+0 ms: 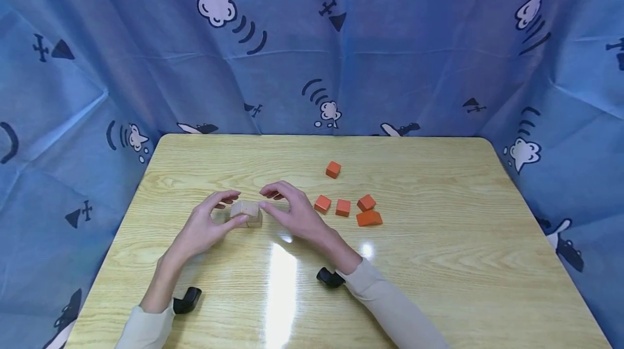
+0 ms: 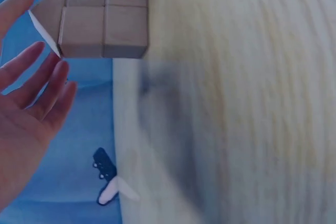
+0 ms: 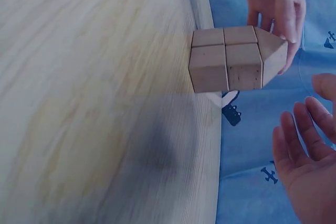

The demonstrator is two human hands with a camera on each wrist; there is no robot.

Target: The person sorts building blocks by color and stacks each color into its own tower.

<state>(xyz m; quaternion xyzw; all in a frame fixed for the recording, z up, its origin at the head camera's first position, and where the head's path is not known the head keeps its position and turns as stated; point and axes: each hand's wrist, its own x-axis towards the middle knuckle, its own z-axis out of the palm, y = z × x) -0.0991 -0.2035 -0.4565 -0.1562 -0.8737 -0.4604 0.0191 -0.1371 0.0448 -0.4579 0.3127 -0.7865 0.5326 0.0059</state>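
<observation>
Plain wooden cubes (image 3: 244, 66) stand stacked in two levels, two side by side on each. On top lies a wooden triangular prism (image 2: 51, 17), so the stack looks like a small house. My left hand (image 1: 202, 232) is round the left side of the prism, thumb in front and fingers behind, loosely bent and spread. Whether its fingertips touch the wood is hard to tell. Just right of the stack hovers my right hand (image 1: 297, 213), its fingers relaxed and apart from the blocks, with nothing held. In the head view, my left thumb covers part of the stack.
Right of my right hand lie several orange-red cubes (image 1: 343, 208) and an orange-red wedge-shaped block (image 1: 369, 218) on the light wooden table (image 1: 463, 240). One orange-red cube (image 1: 333, 169) sits farther back. Blue patterned cloth (image 1: 292, 56) hangs round the table.
</observation>
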